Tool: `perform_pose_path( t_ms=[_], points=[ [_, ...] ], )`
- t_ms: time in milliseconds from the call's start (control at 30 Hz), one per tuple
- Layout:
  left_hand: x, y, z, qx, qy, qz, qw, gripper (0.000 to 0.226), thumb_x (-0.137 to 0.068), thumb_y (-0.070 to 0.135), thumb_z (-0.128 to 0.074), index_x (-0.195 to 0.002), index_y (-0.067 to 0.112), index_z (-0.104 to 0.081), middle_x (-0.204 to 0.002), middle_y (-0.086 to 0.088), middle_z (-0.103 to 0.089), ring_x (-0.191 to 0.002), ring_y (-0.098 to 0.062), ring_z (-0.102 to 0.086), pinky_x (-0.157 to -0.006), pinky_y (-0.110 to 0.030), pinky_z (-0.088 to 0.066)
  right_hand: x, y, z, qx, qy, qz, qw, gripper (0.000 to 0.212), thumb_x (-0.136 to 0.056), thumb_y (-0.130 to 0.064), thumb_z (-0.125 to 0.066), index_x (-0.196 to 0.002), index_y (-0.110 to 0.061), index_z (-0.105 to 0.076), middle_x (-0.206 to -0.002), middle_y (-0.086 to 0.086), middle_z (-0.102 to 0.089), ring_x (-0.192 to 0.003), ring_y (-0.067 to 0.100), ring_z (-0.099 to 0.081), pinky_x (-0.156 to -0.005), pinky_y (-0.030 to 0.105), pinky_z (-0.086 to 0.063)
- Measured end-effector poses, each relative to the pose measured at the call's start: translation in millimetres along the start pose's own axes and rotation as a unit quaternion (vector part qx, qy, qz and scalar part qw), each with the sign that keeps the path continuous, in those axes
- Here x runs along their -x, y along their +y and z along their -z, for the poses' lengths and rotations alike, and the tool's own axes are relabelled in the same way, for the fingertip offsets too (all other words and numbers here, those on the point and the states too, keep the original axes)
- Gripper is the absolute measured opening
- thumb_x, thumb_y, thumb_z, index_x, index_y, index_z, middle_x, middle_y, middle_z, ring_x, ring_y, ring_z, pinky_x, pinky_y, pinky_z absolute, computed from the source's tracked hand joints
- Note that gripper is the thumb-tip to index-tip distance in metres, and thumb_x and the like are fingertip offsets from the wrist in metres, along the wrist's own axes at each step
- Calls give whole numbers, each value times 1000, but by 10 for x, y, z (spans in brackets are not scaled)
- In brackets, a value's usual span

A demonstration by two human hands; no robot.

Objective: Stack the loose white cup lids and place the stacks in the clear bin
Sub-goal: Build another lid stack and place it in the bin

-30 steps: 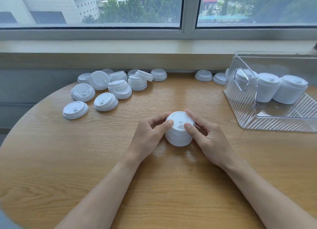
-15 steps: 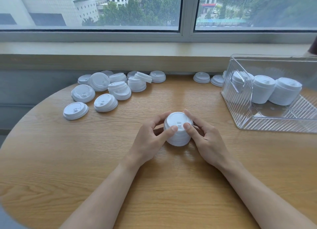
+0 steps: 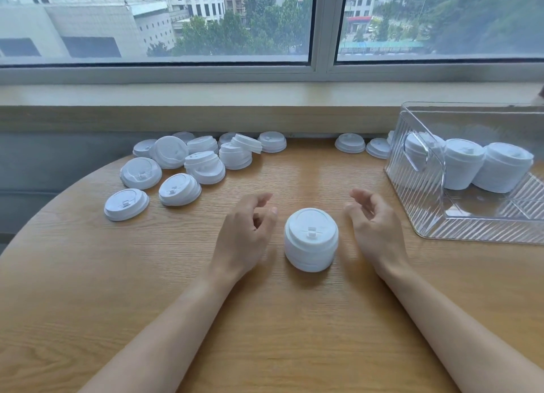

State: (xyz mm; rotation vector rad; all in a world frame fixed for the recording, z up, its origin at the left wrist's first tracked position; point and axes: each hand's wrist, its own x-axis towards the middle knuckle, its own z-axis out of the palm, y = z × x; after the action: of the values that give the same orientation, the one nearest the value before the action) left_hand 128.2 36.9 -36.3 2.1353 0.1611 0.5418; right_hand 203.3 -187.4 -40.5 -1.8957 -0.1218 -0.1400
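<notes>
Taking the stack of white lids in the middle of the wooden table as our landmark, we start far to its left and behind it, where the loose lids lie scattered toward the window sill. Most of them rest flat and dome up; a few are already nested in short piles, and one lid leans tilted against a pile. The nearest single lid sits well to the left of the stack, with another just beside it on the stack's side.

Just left of the stack we see our left hand, palm turned toward it, fingers loosely curled and parted, holding nothing and clear of the lids. The stack itself stands upright on the table between both hands, touched by neither.

Just right of the stack is our right hand, mirroring the other: fingers relaxed, slightly bent and spread, with a gap between them and the stack.

Behind the stack and to its right, two more lids lie flat near the sill. Farther right stands the clear bin, ribbed and see-through, with a handle cutout in the wall facing the stack. Inside it we count three finished stacks standing side by side, leaning a little.
</notes>
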Motion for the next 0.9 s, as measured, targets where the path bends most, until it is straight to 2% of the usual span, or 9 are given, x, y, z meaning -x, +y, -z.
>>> perform_pose_path(
  t_ms=[67,167,300,400,467,633,767,900],
  points=[
    [-156,-65,-25,-70,-12,-13,997,36,-101,27,-62,-136,21,-62,-127,10,-63,-108,-3,-61,-100,-33,-51,-132,-4,-41,42,1,1,999,39,-97,-28,-66,-136,-25,-61,-115,-5,-71,-95,0,-64,-80,9,-41],
    [-432,-147,-98,-173,-30,-28,984,43,-99,30,-60,-142,25,-57,-138,9,-58,-123,-11,-54,-94,-30,-46,-377,-2,-129,107,1,17,994,46,-95,-27,-66,-140,-22,-57,-92,-6,-64,-85,7,-57,-77,18,-40],
    [-834,-225,-250,-248,-55,-58,965,45,-100,33,-55,-144,24,-51,-144,8,-52,-133,-12,-46,-95,-34,-46,-808,12,-251,163,14,31,986,51,-93,-20,-65,-143,-13,-54,-105,-6,-56,-108,13,-51,-91,22,-33],
    [-1152,-260,-400,-268,-51,-82,959,46,-100,33,-55,-145,20,-52,-145,6,-53,-134,-14,-45,-103,-36,-45,-1150,51,-334,175,35,29,983,52,-94,-20,-65,-144,-12,-53,-136,1,-58,-125,20,-53,-99,24,-36],
    [-1375,-279,-513,-282,-40,-106,953,48,-98,30,-57,-144,16,-53,-145,2,-55,-134,-18,-46,-108,-35,-41,-1387,91,-390,185,48,28,981,54,-95,-21,-65,-146,-12,-50,-146,2,-52,-133,21,-50,-103,25,-35],
    [-1795,-300,-692,-320,29,-123,939,51,-92,26,-62,-142,13,-55,-147,-5,-53,-137,-25,-45,-110,-38,-38,-1814,128,-490,208,60,25,976,60,-97,-19,-61,-153,-9,-41,-156,6,-40,-148,21,-30,-113,30,-31],
    [-2051,-360,-787,-361,54,-105,925,55,-93,29,-59,-146,14,-52,-152,-12,-47,-143,-29,-38,-112,-42,-38,-2068,163,-549,224,78,25,971,65,-97,-20,-62,-155,-7,-37,-158,11,-37,-148,26,-26,-120,36,-28],
    [-2215,-393,-851,-381,54,-74,920,58,-95,35,-55,-149,15,-47,-155,-17,-44,-142,-33,-37,-110,-45,-41,-2237,198,-585,247,91,3,965,69,-96,-24,-62,-157,-7,-33,-159,14,-36,-148,32,-23,-121,43,-29]
  ],
)
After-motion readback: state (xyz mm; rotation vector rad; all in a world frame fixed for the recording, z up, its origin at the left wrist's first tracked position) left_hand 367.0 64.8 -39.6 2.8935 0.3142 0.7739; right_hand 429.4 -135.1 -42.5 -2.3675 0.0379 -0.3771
